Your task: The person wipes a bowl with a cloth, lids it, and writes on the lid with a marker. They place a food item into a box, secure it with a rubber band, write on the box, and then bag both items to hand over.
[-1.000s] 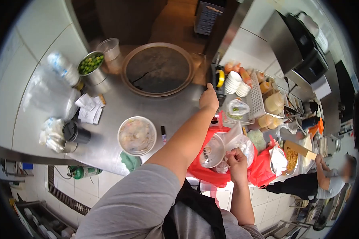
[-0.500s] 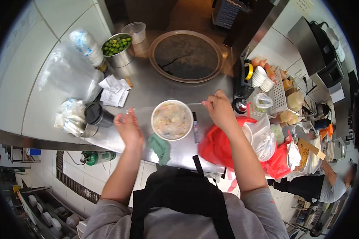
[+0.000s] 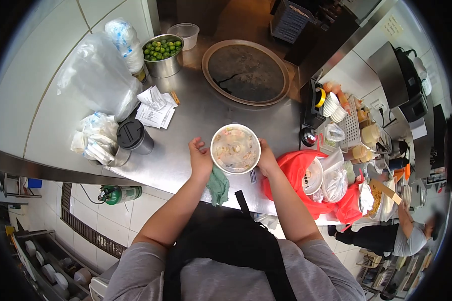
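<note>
A round white bowl (image 3: 235, 149) of pale food with colored bits stands on the steel counter, a glossy clear layer across its top. Just left of the bowl is my left hand (image 3: 201, 157), its fingers apart and slightly curled. Against the bowl's right side rests my right hand (image 3: 267, 158), with most of its fingers hidden. Below the bowl lies a crumpled green cloth (image 3: 218, 186). A marker (image 3: 253, 175) shows partly between the bowl and my right hand.
Left on the counter (image 3: 186, 118) are a lidded dark cup (image 3: 134, 136), receipts (image 3: 155, 108), plastic bags and a pot of green fruit (image 3: 163, 55). A round tray (image 3: 246, 72) lies beyond. Right are red bags (image 3: 286, 173) and a sauce basket (image 3: 354, 123). Another person (image 3: 407, 236) stands far right.
Both hands have moved inward to the bowl's sides from wider apart, where thin clear film stretched between them. The camera view has shifted, and the marker is now mostly covered.
</note>
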Demonstrator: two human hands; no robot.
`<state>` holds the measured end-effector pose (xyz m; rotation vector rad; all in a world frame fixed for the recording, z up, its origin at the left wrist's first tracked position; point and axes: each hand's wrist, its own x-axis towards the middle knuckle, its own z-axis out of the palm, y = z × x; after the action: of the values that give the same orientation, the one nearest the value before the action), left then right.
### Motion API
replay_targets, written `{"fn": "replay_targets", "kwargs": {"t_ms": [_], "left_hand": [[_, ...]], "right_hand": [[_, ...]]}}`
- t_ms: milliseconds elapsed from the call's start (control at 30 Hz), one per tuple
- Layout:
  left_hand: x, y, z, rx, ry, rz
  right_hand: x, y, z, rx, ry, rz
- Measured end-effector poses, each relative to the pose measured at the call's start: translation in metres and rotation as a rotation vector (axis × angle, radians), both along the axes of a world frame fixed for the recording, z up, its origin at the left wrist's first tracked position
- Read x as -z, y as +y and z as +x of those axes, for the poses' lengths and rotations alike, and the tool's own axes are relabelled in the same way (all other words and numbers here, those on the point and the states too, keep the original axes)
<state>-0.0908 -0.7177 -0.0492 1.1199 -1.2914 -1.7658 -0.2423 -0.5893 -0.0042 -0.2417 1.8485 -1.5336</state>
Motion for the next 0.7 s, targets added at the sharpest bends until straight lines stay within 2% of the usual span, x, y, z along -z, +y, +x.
{"fn": "replay_targets", "kwargs": {"t_ms": [67,133,167,200,233,267,333,367,400,467,500,600,633,667,700], "left_hand": [[-0.012,-0.008,0.000,0.005,-0.061,-0.095],[-0.034,-0.016,-0.001,-0.081,0.126,-0.024],[-0.046,-0.016,-0.003,0.016,0.201,0.030],[-0.057,-0.012,-0.005,0.022,0.202,0.034],[-0.075,-0.003,-0.009,0.165,0.207,0.141],[-0.084,0.001,-0.011,0.305,0.212,0.247],[-0.080,-0.002,-0.015,0.308,0.182,0.232],[-0.081,-0.002,-0.015,0.323,0.155,0.213],[-0.081,-0.001,-0.013,0.335,0.126,0.196],[-0.078,-0.003,-0.015,0.340,0.118,0.171],[-0.076,-0.003,-0.013,0.358,0.104,0.147],[-0.072,-0.006,-0.012,0.407,0.081,0.075],[-0.077,-0.005,-0.009,0.403,0.081,0.077],[-0.088,-0.002,-0.006,0.345,0.118,0.113],[-0.096,-0.001,-0.004,0.287,0.158,0.147]], "right_hand": [[0.003,0.008,-0.010,-0.019,0.086,0.014],[-0.006,0.011,-0.012,-0.040,0.174,0.027],[-0.025,0.008,-0.003,0.002,-0.068,-0.211],[-0.036,0.005,0.007,0.046,-0.311,-0.447],[-0.035,0.002,0.016,-0.032,-0.165,-0.319],[-0.033,0.007,0.018,-0.029,-0.164,-0.314],[-0.022,0.013,0.018,0.056,0.015,-0.262],[-0.009,0.026,0.012,0.010,0.348,-0.078],[0.007,0.036,0.012,0.005,0.345,-0.077],[0.014,0.044,0.020,-0.593,0.945,0.571],[0.022,0.049,0.034,-0.497,0.868,0.515],[0.027,0.046,0.022,-0.568,0.917,0.384],[0.049,0.049,0.005,-0.492,0.963,0.521],[0.033,0.054,0.000,-0.492,0.965,0.520],[0.015,0.061,-0.008,-0.241,0.713,0.355]]}}
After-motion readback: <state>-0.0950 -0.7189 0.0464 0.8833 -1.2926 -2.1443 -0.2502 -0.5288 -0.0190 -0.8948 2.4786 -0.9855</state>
